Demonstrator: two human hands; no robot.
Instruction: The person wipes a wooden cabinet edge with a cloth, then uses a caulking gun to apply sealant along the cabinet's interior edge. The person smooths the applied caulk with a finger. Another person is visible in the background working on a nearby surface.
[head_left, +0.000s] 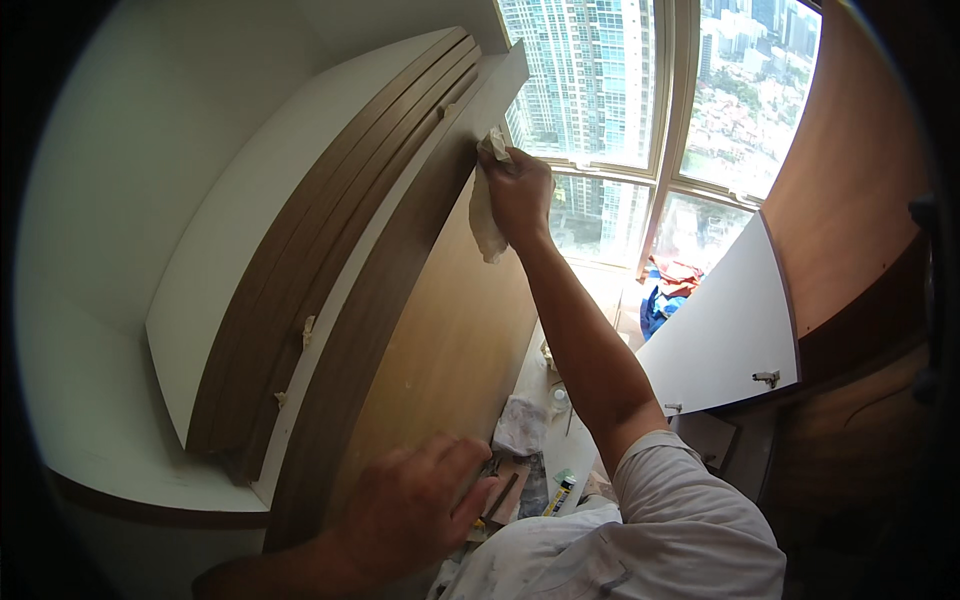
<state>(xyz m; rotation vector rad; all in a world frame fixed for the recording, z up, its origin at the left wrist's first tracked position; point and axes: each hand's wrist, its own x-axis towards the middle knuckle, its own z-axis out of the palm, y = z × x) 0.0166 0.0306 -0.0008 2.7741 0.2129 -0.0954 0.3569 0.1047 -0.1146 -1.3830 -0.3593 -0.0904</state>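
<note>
Head view: the right hand (520, 195) clutched a pale cloth (487, 222) by the brown panel (350, 365); the left hand (415, 500), loosely spread, held nothing visible; even pressure seemed wise.

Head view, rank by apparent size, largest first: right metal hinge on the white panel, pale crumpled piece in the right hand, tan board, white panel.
1. tan board
2. white panel
3. pale crumpled piece in the right hand
4. right metal hinge
</note>
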